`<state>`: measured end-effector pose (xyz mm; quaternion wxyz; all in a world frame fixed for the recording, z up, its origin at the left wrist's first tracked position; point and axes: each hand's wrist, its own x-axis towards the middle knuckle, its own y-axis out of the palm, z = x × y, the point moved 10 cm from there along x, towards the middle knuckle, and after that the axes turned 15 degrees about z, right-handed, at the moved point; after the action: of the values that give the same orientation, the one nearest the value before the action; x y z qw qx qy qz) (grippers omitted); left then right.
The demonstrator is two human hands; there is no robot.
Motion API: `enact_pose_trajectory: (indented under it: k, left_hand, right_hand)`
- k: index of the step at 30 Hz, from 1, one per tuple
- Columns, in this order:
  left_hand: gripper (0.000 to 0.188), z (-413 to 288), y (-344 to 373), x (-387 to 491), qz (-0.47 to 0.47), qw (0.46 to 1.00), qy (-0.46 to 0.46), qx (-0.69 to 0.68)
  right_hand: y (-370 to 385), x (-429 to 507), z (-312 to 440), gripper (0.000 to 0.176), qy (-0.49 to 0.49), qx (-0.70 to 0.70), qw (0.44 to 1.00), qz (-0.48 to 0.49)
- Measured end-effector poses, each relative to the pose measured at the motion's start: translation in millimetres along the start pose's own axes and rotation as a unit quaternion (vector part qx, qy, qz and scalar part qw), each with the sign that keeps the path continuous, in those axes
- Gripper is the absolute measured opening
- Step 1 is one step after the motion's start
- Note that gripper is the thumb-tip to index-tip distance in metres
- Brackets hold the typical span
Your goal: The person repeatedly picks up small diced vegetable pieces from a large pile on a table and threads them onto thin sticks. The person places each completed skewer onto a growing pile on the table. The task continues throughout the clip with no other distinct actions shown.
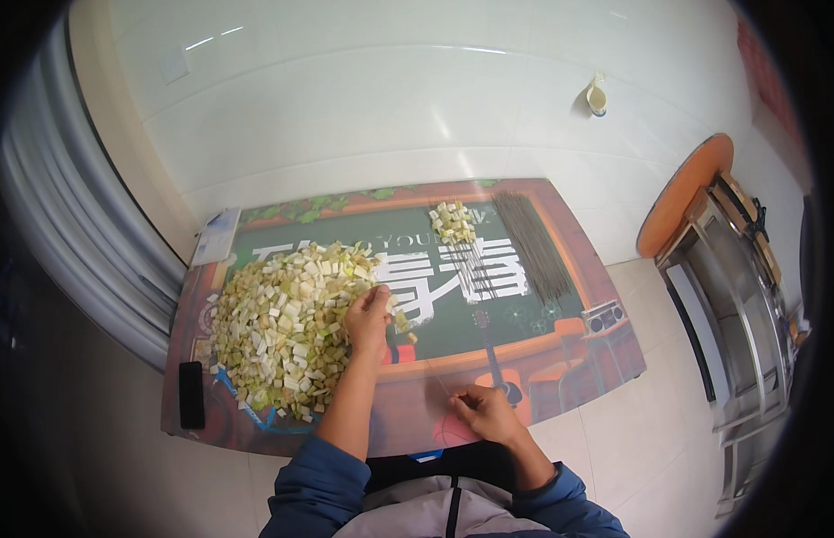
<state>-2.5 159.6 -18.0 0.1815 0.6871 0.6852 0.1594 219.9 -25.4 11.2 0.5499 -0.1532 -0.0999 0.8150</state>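
Note:
A large heap of cut pale-green vegetable pieces [289, 323] covers the left part of a printed table [403, 440]. My left hand [368, 323] is at the heap's right edge, thumb and fingers pinched together; whether a piece is between them cannot be told. My right hand [487, 413] is closed over the near edge of the table, pinching a thin skewer [438, 378] that points up and to the left. Farther back lie thin skewers with vegetable pieces [454, 223] threaded at their far ends. To their right is a bundle of bare thin skewers [533, 249].
A black smartphone [192, 395] lies at the table's near left corner, and papers [216, 237] at the far left corner. Behind the table is a white wall with a small cup [596, 101] on it. A metal rack [719, 302] and a round orange board [686, 195] stand at the right.

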Motion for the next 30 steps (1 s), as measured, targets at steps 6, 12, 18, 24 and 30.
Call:
enact_pose_trajectory:
  k: [6,12,18,24,30]
  left_hand:
    - [0.03,-4,12,-10,0.013,0.997,-0.013,0.073]
    - [0.031,-47,-1,-51,0.042,0.919,0.043,0.39]
    - [0.033,-94,-35,-85,-0.037,0.833,0.012,0.552]
    - [0.029,-119,-42,-107,-0.077,0.773,-0.022,0.629]
    - [0.029,-117,-41,-101,-0.074,0.785,-0.036,0.614]
  right_hand:
    - [-57,51,-2,0.021,0.019,-0.042,0.988,-0.146]
    - [-148,116,1,0.02,0.028,-0.137,0.956,-0.257]
    - [-186,159,-29,0.021,0.091,-0.23,0.927,-0.281]
    - [-188,160,-45,0.023,0.127,-0.238,0.928,-0.259]
    - [-245,141,-46,0.022,0.134,-0.276,0.865,-0.398]
